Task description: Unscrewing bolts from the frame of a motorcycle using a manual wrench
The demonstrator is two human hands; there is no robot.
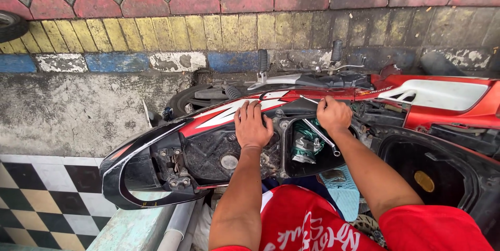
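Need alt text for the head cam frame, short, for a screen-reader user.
Seen from above, a person's left hand rests flat on a red, black and white motorcycle with its body panels opened, while the right hand grips a metal wrench over the exposed frame beside a painted kerb.

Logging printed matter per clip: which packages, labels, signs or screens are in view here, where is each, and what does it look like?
No packages, signs or screens.
Decal: small gold lettering strip on the red motorcycle side panel, right of the right hand.
Graphic decal: white and red angular stripes on the black bodywork, by the left hand.
Shirt print: white lettering on the person's red shirt, bottom centre.
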